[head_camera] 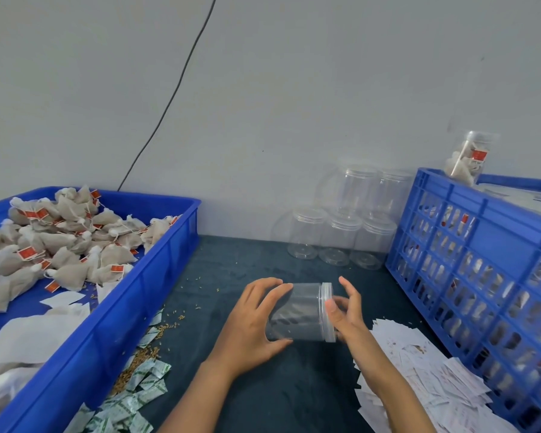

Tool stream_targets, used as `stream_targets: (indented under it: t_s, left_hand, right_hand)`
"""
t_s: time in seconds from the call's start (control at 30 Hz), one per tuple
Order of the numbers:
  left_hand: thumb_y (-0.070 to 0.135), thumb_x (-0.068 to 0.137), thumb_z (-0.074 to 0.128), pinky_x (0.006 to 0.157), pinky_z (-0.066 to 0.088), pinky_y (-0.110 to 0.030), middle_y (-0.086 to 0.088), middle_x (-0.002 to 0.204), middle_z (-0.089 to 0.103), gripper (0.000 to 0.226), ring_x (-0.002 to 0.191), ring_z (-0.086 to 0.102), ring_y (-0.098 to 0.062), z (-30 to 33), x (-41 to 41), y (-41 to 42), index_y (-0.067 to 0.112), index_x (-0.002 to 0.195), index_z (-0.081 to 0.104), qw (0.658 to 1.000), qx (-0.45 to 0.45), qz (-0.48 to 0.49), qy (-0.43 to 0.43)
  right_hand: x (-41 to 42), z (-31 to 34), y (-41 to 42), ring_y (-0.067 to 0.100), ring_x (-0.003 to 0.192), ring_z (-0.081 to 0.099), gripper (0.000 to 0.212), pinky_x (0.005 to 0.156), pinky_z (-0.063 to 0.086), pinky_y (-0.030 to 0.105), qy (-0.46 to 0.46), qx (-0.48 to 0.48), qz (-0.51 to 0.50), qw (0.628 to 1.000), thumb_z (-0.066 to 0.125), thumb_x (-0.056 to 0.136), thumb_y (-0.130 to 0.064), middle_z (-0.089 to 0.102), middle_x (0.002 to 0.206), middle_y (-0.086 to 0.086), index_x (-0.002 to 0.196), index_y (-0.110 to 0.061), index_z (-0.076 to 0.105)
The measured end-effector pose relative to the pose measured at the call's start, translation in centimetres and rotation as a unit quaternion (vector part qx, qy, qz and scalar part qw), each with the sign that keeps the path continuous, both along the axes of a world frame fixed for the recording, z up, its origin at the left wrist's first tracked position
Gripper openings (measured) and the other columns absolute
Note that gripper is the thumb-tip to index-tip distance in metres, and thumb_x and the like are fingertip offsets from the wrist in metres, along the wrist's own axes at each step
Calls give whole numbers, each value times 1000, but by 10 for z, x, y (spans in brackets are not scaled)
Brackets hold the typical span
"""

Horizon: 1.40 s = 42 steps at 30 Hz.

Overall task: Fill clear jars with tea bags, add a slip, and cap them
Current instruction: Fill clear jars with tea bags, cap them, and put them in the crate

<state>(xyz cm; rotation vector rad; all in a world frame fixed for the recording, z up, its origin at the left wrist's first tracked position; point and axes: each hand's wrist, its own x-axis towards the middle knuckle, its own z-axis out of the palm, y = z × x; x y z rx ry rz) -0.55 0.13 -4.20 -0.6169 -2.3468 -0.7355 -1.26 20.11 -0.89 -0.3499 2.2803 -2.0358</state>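
While held sideways above the desk (263, 395), the clear jar (297, 310) reads as empty, light, slick thin plastic.
Left hand (253, 326) grips its body; right hand (345, 310) closes on the lid (328, 295). Beyond: tea bags (63, 242), spare jars (341, 242).

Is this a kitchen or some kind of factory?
Probably a small packing workshop, not a kitchen. A blue tray holds heaps of tea bags, empty clear jars are stacked by the wall, and a blue crate holds filled ones.

Even, soft light, faint shadows; wide-angle warp at edges, slight blur.
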Motion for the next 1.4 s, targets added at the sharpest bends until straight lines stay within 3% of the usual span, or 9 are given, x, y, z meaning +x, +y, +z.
stream_targets:
  t_s: [0.23,0.43,0.57,0.7,0.87,0.97,1.03,1.17,1.4]
  left_hand:
    - [38,66,78,108,25,-9,13,137,41,80,129,36,-3,0,1,-1,24,138,46,1000,28,4,-6]
    - [39,66,78,107,29,-13,14,138,40,80,131,35,-4,0,0,0,27,139,45,1000,-5,2,-2]
    - [37,65,78,107,28,-12,12,137,42,79,129,37,-6,0,0,-2,23,137,48,1000,2,5,-1]
    - [32,64,80,106,30,-12,12,136,42,77,128,39,-6,0,1,-3,24,134,49,1000,12,8,3]
    - [33,66,78,108,25,-10,8,136,44,76,130,37,-7,1,1,-2,22,135,48,1000,-5,11,4]
    - [33,66,79,107,32,-16,8,137,44,77,131,36,-7,1,1,-2,23,136,48,1000,-8,13,6]
    - [32,66,79,106,34,-18,8,137,44,77,131,36,-7,1,1,-3,22,136,49,1000,-9,14,6]
    - [31,66,79,107,32,-18,7,137,45,76,131,37,-9,2,1,-4,20,135,51,1000,-7,13,6]
    - [32,66,80,106,26,-9,10,138,42,78,132,34,-5,1,2,-5,22,136,49,1000,-4,9,-5]
  right_hand:
    - [1,-3,14,-11,117,49,90,88,47,20,29,10,32,999,80,71,-48,46,135,-19,139,-54,22]
    - [2,-4,-1,7,137,33,103,104,33,25,17,-5,11,1000,62,59,-82,31,146,-9,142,-52,9]
    - [5,-8,1,-6,96,60,69,72,48,11,12,23,-1,1000,66,77,-46,50,125,-12,135,-48,29]
    - [7,-4,10,-5,112,54,94,81,51,16,41,34,48,997,84,70,-11,44,135,-19,139,-47,32]
    - [8,0,1,1,126,45,85,104,43,31,7,-12,38,999,75,73,-53,39,139,-16,138,-53,21]
    - [4,1,-3,3,106,54,84,94,46,33,-44,-15,-1,999,51,58,-82,53,119,-8,130,-41,34]
    - [4,0,0,7,103,59,75,86,48,27,-41,5,1,999,55,68,-66,58,113,-3,134,-34,38]
    - [2,0,15,10,127,45,79,110,36,43,-11,-34,26,999,74,76,-23,45,137,-6,139,-44,31]
    - [3,-6,-2,7,102,61,73,80,49,21,-31,15,-10,999,56,72,-58,59,115,-1,137,-35,32]
